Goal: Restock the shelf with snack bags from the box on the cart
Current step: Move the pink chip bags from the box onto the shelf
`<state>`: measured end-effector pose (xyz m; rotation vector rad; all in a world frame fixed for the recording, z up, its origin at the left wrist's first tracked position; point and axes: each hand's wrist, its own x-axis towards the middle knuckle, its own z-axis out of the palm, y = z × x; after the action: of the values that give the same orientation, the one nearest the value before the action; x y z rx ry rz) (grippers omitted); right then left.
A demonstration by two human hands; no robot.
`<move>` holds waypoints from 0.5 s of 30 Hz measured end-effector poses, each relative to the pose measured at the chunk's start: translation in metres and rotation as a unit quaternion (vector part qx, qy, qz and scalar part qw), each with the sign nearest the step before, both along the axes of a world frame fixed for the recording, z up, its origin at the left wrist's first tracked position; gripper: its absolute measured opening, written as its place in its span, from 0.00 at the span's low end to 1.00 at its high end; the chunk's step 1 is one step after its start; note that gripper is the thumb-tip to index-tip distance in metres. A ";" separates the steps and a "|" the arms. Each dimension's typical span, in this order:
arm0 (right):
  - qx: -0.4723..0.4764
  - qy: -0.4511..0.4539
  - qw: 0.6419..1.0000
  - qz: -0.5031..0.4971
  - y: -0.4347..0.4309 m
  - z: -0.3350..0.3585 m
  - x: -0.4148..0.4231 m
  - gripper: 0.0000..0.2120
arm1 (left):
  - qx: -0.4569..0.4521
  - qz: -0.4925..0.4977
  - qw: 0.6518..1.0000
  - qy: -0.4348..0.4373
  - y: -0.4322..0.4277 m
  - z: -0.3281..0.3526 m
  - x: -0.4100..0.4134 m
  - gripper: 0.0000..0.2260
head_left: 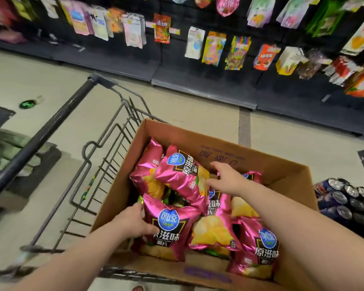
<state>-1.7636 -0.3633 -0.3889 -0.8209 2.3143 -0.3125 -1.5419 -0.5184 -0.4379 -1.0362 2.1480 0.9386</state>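
Note:
An open cardboard box sits in a wire cart and holds several pink chip bags. My left hand grips the left edge of the nearest pink bag, thumb across its front and fingers behind it. My right hand reaches into the middle of the box with fingers spread and straight, just above or touching another pink bag that lies tilted on the pile. A further bag stands at the near right corner. The dark shelf runs across the top.
Many coloured snack packets hang on pegs along the shelf. The cart's dark handle bar slants at the left. A pack of drink cans stands right of the box. Beige floor lies between cart and shelf.

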 end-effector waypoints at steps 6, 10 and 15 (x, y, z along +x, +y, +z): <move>-0.008 -0.081 0.997 0.000 -0.024 -0.027 -0.036 0.36 | 0.124 0.131 0.984 -0.002 0.005 -0.036 0.006 0.49; -0.020 -0.150 0.988 -0.001 -0.037 -0.039 -0.046 0.36 | 0.163 0.202 0.965 0.034 0.011 -0.046 0.007 0.50; -0.010 -0.204 0.979 -0.002 -0.048 -0.052 -0.050 0.40 | 0.203 0.197 0.958 0.051 0.016 -0.045 0.006 0.53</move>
<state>-1.8132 -0.4114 -0.4409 -0.6865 1.9321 -0.4606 -1.5362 -0.5026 -0.4831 -1.2409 1.7400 1.5723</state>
